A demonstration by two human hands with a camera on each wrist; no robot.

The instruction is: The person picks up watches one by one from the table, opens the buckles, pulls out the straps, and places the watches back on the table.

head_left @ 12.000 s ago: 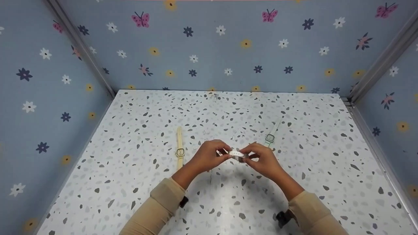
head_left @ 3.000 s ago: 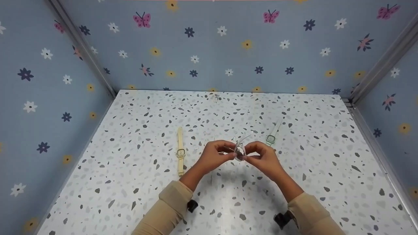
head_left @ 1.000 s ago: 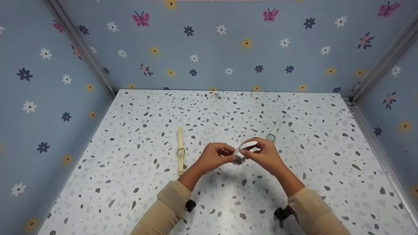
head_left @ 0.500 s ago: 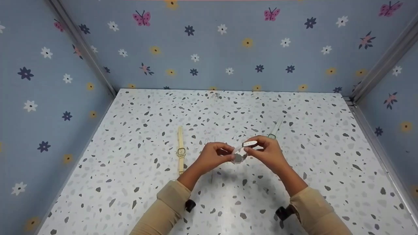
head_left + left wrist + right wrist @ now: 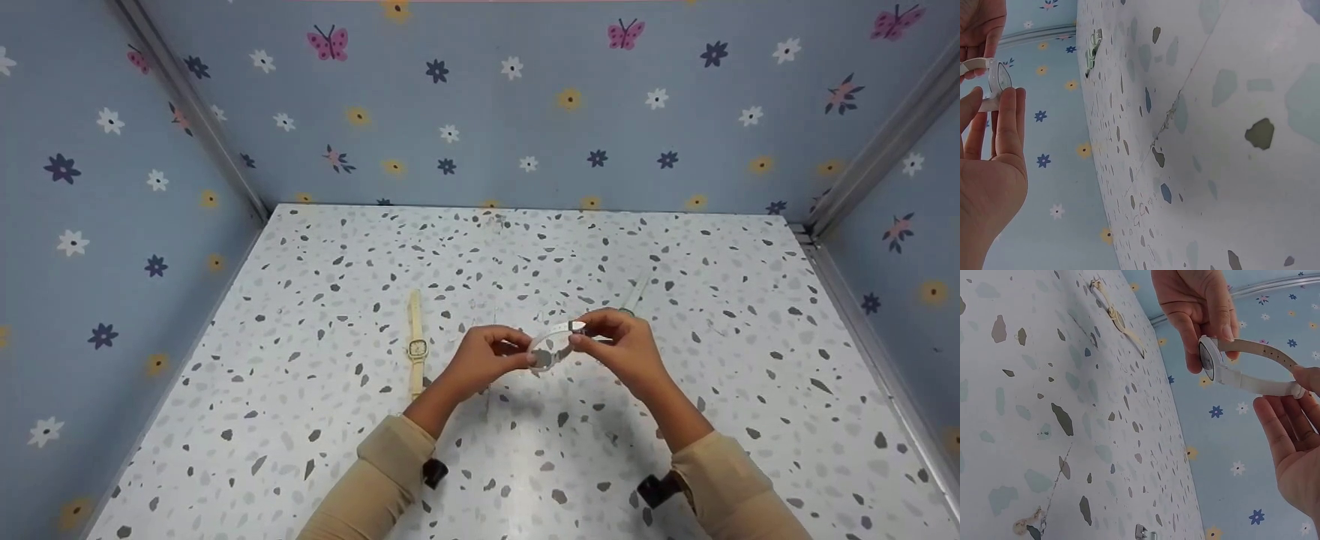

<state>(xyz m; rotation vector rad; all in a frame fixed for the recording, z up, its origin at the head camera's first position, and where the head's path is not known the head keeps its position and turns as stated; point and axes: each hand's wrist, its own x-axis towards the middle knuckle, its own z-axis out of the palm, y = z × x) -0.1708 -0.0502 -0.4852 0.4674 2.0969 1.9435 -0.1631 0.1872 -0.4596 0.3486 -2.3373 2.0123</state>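
A white wristwatch (image 5: 553,331) is held in the air between my two hands, its strap forming a loop. My left hand (image 5: 484,360) pinches the watch at its round case, whose grey back shows in the head view. My right hand (image 5: 619,345) grips the strap at its buckle end. In the right wrist view the white band (image 5: 1258,385) and its tan inner side run as two arcs from the case to the right fingers. The left wrist view shows the case (image 5: 999,79) edge-on beside the left fingertips. Fingers partly hide the buckle.
A cream wristwatch (image 5: 417,349) lies stretched out on the speckled table (image 5: 315,405), left of my hands. Behind my right hand lies a pale green wristwatch (image 5: 636,292), mostly hidden. Flower-patterned walls (image 5: 495,112) enclose the table at back and sides.
My right hand has moved slightly right and up, drawing the strap with it. The loop looks wider than half a second ago. My left hand stays nearly in place at the case.
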